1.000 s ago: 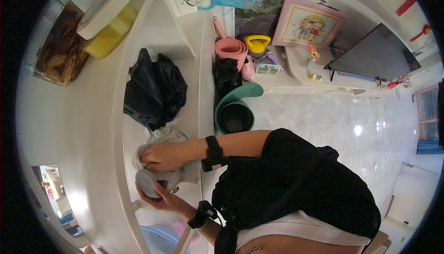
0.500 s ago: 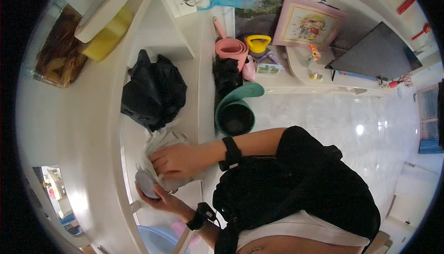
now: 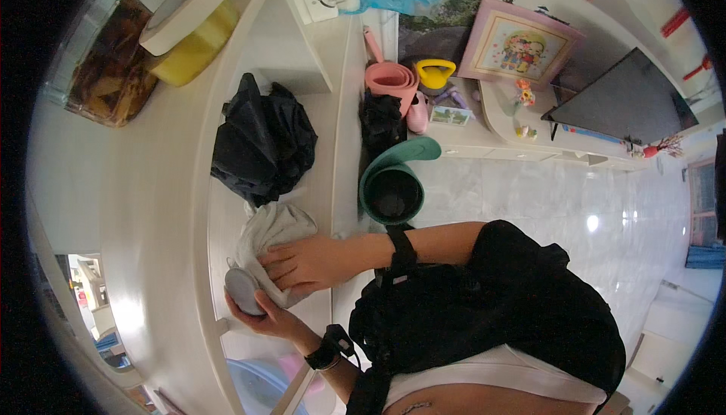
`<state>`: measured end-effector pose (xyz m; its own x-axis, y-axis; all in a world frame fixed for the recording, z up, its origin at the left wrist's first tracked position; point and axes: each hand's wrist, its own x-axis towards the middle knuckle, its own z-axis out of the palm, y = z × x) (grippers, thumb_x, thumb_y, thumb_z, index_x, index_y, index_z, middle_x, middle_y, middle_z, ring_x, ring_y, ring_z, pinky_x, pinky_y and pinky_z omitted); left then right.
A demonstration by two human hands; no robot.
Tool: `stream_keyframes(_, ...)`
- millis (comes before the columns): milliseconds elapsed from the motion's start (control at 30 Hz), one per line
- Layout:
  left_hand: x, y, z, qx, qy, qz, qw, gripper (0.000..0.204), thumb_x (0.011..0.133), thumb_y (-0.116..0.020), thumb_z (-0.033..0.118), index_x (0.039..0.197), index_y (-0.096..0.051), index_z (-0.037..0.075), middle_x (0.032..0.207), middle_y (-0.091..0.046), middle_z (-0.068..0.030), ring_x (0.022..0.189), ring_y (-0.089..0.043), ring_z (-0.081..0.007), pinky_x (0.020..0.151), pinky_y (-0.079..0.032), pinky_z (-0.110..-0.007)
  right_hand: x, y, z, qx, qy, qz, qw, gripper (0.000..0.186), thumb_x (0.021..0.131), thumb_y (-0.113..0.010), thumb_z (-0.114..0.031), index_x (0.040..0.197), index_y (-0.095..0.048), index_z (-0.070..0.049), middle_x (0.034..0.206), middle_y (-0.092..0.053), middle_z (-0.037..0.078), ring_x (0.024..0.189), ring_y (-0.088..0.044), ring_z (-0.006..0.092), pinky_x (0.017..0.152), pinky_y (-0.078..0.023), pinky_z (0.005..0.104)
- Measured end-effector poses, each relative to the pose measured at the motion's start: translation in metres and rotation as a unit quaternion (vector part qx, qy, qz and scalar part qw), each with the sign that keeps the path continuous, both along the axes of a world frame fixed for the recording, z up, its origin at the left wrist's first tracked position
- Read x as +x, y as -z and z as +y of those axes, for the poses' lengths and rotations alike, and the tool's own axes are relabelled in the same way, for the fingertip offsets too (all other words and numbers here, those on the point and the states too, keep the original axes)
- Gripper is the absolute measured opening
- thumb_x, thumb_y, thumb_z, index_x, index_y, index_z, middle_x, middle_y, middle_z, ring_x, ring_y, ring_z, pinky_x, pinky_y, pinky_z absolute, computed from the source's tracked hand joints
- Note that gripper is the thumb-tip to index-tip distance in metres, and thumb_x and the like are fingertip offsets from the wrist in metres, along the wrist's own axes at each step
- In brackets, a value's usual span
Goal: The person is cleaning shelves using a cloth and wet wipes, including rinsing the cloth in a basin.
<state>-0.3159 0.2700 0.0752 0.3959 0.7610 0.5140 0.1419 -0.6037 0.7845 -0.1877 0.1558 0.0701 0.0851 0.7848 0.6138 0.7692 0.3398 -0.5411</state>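
Note:
Within a white shelf compartment, my left hand [image 3: 271,320] grips a round, light grey disc-shaped object [image 3: 243,291] by its edge, thumb on the near side. Its depth and exact kind are hidden. My right hand [image 3: 311,261] lies palm down with bent fingers on a bunched light grey cloth [image 3: 278,227], pressing part of it against or close beside the disc-shaped object. The cloth hides where the two meet. Just beyond the cloth, a crumpled black plastic bag [image 3: 265,143] rests in the same compartment.
The white shelf's upper board [image 3: 162,211] runs along the left, bearing a clear jar [image 3: 106,60] and yellow tape roll [image 3: 198,48]. A rolled green mat [image 3: 401,150] stands beyond the divider. A blue basin [image 3: 261,392] sits below; a television [image 3: 624,101] is at far right.
My view has shifted slightly, so the shelf items sit further right. My right hand has moved a little along the cloth, which looks more spread out; my left hand keeps its hold.

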Motion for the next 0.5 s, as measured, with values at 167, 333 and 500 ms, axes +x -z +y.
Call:
stream_keyframes(167, 0.003, -0.001, -0.002, -0.030, 0.019, -0.014, 0.999, 0.056, 0.089, -0.059, 0.033, 0.129, -0.042, -0.002, 0.129, -0.046, -0.0184, 0.115, -0.047, -0.0301, 0.099, -0.038, -0.039, 0.006, -0.005, 0.001, 0.039, 0.020, 0.024, 0.999, 0.029, 0.089, -0.049, -0.025, 0.102, -0.060, -0.001, 0.113, -0.057, 0.012, 0.113, -0.048, 0.0311, 0.098, -0.038, 0.0416)
stream_keyframes(333, -0.003, -0.007, -0.009, -0.098, 0.020, -0.019, 0.995, 0.055, 0.089, -0.060, 0.033, 0.130, -0.042, 0.001, 0.126, -0.048, -0.0153, 0.107, -0.050, -0.0253, 0.090, -0.043, -0.034, 0.018, -0.016, 0.029, -0.021, 0.021, 0.135, 0.990, 0.031, 0.090, -0.048, -0.024, 0.105, -0.060, 0.000, 0.116, -0.057, 0.013, 0.111, -0.050, 0.0296, 0.096, -0.040, 0.0392)
stream_keyframes(500, -0.002, 0.000, -0.001, -0.092, 0.009, -0.018, 0.996, 0.051, 0.087, -0.062, 0.022, 0.129, -0.043, 0.000, 0.117, -0.053, -0.0119, 0.080, -0.053, -0.0183, 0.067, -0.047, -0.028, 0.023, -0.018, 0.035, -0.073, -0.009, 0.159, 0.985, 0.032, 0.090, -0.048, -0.023, 0.106, -0.060, 0.002, 0.117, -0.057, 0.014, 0.119, -0.045, 0.0294, 0.100, -0.038, 0.0371)
